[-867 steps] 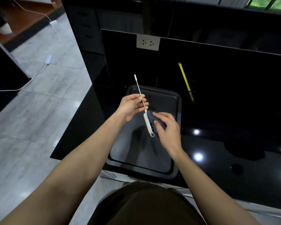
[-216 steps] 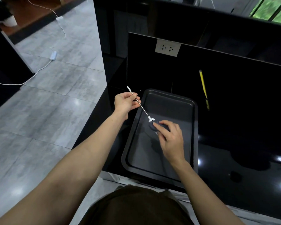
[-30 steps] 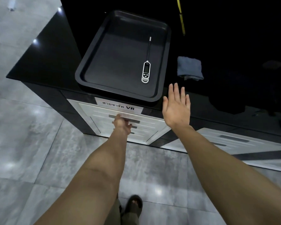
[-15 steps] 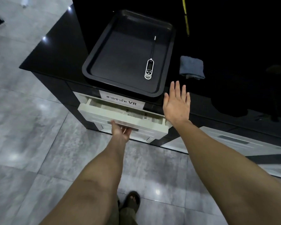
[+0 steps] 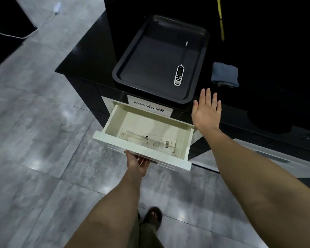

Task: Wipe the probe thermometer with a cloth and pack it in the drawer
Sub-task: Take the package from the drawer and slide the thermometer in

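The white probe thermometer [image 5: 179, 74] lies in the black tray [image 5: 129, 56] on the dark counter, its thin probe pointing away from me. A folded blue-grey cloth [image 5: 225, 74] sits on the counter right of the tray. Below the tray the cream drawer [image 5: 115, 140] stands pulled far out. My left hand [image 5: 137, 163] grips the handle on the drawer's front from below. My right hand [image 5: 206, 110] hovers flat with straight fingers at the counter's edge, near the tray's front right corner, holding nothing.
A flat packet with barcodes [image 5: 157, 142] lies inside the drawer. A label reading "VR" [image 5: 149, 108] is stuck above it. A yellow strip [image 5: 220, 18] runs along the back wall. A second drawer front [image 5: 276, 158] shows at right. Grey floor tiles and my sandalled foot [image 5: 153, 215] are below.
My left hand has pulled the drawer from barely open to far out, baring its inside. My right hand stayed flat near the counter's edge. The thermometer and cloth did not move.
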